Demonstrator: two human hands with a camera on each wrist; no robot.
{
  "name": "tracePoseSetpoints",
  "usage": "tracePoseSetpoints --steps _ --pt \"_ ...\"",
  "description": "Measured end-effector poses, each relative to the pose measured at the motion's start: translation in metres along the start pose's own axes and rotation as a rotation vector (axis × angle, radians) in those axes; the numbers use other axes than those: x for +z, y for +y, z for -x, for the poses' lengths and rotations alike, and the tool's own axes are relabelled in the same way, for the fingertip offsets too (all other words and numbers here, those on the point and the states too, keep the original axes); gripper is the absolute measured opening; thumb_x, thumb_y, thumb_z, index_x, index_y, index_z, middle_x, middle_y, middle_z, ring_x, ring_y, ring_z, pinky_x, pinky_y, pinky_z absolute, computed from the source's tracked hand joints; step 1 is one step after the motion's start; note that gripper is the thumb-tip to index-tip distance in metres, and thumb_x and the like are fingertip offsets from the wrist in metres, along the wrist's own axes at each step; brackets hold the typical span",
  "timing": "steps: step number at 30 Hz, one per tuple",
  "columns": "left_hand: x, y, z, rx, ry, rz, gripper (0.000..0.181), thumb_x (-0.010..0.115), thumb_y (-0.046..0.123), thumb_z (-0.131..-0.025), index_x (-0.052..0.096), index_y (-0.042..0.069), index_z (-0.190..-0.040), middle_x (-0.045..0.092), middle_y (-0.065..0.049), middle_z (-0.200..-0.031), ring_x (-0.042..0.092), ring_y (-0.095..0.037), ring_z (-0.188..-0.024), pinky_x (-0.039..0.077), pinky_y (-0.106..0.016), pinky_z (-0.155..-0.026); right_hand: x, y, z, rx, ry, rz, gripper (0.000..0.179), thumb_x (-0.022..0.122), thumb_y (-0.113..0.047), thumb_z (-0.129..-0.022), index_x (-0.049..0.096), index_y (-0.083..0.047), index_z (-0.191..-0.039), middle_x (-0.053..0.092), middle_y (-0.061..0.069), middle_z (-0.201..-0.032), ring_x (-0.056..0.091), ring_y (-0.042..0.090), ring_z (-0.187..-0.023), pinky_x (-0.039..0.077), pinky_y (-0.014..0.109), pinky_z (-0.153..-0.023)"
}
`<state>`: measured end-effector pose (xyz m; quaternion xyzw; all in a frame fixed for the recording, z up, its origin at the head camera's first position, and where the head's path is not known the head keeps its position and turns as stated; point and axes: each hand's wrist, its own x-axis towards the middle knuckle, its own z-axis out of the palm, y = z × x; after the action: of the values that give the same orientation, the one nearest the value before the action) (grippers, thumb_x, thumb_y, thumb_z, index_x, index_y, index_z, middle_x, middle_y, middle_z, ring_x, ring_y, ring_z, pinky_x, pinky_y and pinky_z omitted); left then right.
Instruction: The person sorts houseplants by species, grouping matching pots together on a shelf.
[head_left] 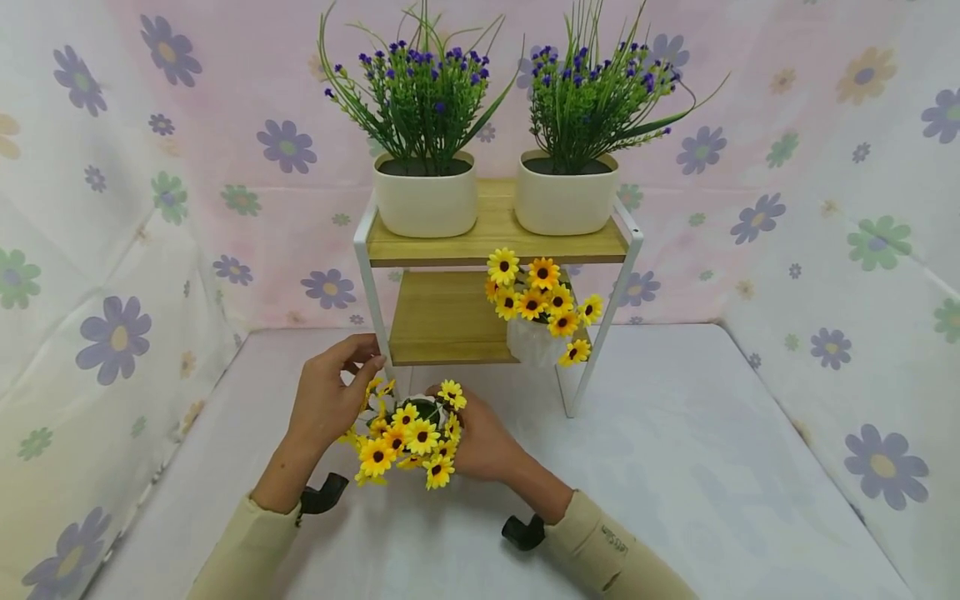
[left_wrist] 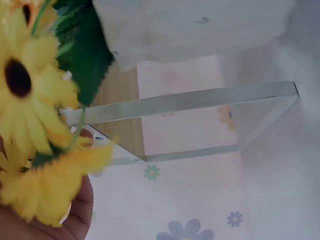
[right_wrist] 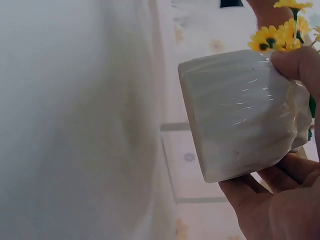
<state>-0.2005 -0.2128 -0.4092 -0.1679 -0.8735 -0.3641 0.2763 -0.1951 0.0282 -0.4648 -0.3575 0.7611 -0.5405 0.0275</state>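
My right hand (head_left: 483, 437) grips a white ceramic flowerpot (right_wrist: 240, 115) of yellow artificial sunflowers (head_left: 408, 442), its thumb near the rim and its fingers along the other side. The pot is lifted and tilted in front of a two-tier wooden shelf (head_left: 450, 321) with a white metal frame. At the shelf's left front leg (left_wrist: 200, 102), my left hand (head_left: 330, 396) pinches the leg between thumb and curled fingers; flowers partly cover this in the left wrist view. Another white pot (head_left: 536, 340) of yellow sunflowers stands on the lower tier's right side.
Two cream planters (head_left: 425, 200) with purple flowers and long grass stand side by side on the top tier. A white cloth (head_left: 675, 467) covers the table. Flower-print fabric (head_left: 292, 217) hangs behind and at both sides. Dark wrist-camera mounts (head_left: 522, 533) project from the sleeves.
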Motion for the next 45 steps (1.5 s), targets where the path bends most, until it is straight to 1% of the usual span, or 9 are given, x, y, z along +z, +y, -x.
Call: tracePoseSetpoints --steps 8,14,17,24,28,31,36,42,45 --pt "-0.001 0.001 0.000 -0.016 -0.010 -0.016 0.027 0.074 0.002 -0.099 0.073 0.005 -0.126 0.078 -0.009 -0.108 0.072 -0.022 -0.089 0.056 -0.030 -0.074 -0.025 -0.015 -0.002 -0.053 0.004 0.012 0.068 0.091 -0.018 -0.085 0.055 -0.016 -0.143 0.064 -0.002 -0.132 0.063 0.014 -0.119 0.054 0.035 -0.105" --pt "-0.002 0.001 -0.002 -0.050 -0.038 -0.022 0.031 0.071 0.000 -0.100 0.071 0.006 -0.130 0.077 -0.011 -0.111 0.070 -0.025 -0.091 0.056 -0.031 -0.076 -0.042 -0.034 -0.001 -0.063 -0.020 -0.039 0.080 0.093 -0.015 -0.080 0.053 -0.013 -0.150 0.066 0.000 -0.135 0.064 0.017 -0.121 0.054 0.037 -0.106" --pt "-0.003 0.000 -0.002 -0.059 -0.049 -0.013 0.031 0.070 0.002 -0.101 0.070 0.005 -0.132 0.077 -0.013 -0.114 0.070 -0.027 -0.092 0.059 -0.038 -0.078 -0.047 -0.041 0.000 -0.071 -0.021 -0.083 0.082 0.091 -0.012 -0.078 0.053 -0.013 -0.150 0.067 0.000 -0.134 0.064 0.019 -0.119 0.055 0.038 -0.105" --pt "-0.004 -0.002 -0.001 -0.055 -0.054 -0.005 0.035 0.073 0.002 -0.099 0.069 0.004 -0.133 0.076 -0.013 -0.118 0.071 -0.026 -0.096 0.057 -0.029 -0.085 -0.054 -0.046 -0.001 -0.124 0.010 -0.184 0.080 0.088 -0.009 -0.078 0.053 -0.014 -0.150 0.065 0.005 -0.136 0.064 0.024 -0.118 0.055 0.040 -0.106" --pt "-0.003 -0.002 0.000 -0.063 -0.043 0.014 0.035 0.074 0.000 -0.098 0.070 0.004 -0.132 0.076 -0.014 -0.119 0.072 -0.031 -0.101 0.059 -0.050 -0.093 -0.059 -0.050 -0.003 -0.163 0.037 -0.220 0.078 0.086 -0.005 -0.080 0.053 -0.009 -0.151 0.064 0.010 -0.138 0.063 0.025 -0.121 0.053 0.040 -0.108" --pt "-0.003 -0.002 0.000 -0.065 -0.032 0.026 0.033 0.074 0.001 -0.098 0.071 0.003 -0.130 0.076 -0.016 -0.121 0.073 -0.035 -0.107 0.058 -0.057 -0.096 -0.060 -0.053 -0.005 -0.172 0.061 -0.216 0.076 0.084 -0.003 -0.082 0.053 -0.007 -0.151 0.064 0.012 -0.138 0.063 0.025 -0.122 0.054 0.039 -0.107" --pt "-0.003 -0.003 -0.001 -0.075 -0.020 0.017 0.031 0.072 0.001 -0.098 0.072 0.003 -0.129 0.077 -0.015 -0.121 0.073 -0.031 -0.103 0.059 -0.051 -0.093 -0.062 -0.055 -0.010 -0.110 0.115 -0.166 0.073 0.084 -0.001 -0.084 0.054 -0.010 -0.150 0.065 0.008 -0.138 0.063 0.022 -0.123 0.055 0.036 -0.104" --pt "-0.002 -0.003 0.001 -0.069 -0.020 -0.014 0.031 0.072 0.004 -0.100 0.071 0.003 -0.131 0.078 -0.012 -0.113 0.071 -0.025 -0.093 0.055 -0.027 -0.082 -0.063 -0.054 -0.019 -0.048 0.210 -0.138 0.065 0.083 -0.002 -0.085 0.058 -0.009 -0.144 0.067 0.007 -0.134 0.064 0.022 -0.120 0.055 0.039 -0.103" --pt "-0.001 -0.004 0.000 -0.052 -0.022 -0.003 0.026 0.074 0.005 -0.100 0.073 0.004 -0.126 0.079 -0.010 -0.108 0.072 -0.023 -0.093 0.053 -0.022 -0.078 -0.064 -0.053 -0.023 0.004 0.263 -0.123 0.059 0.084 -0.004 -0.084 0.063 -0.010 -0.139 0.068 0.004 -0.129 0.065 0.019 -0.113 0.055 0.037 -0.098"
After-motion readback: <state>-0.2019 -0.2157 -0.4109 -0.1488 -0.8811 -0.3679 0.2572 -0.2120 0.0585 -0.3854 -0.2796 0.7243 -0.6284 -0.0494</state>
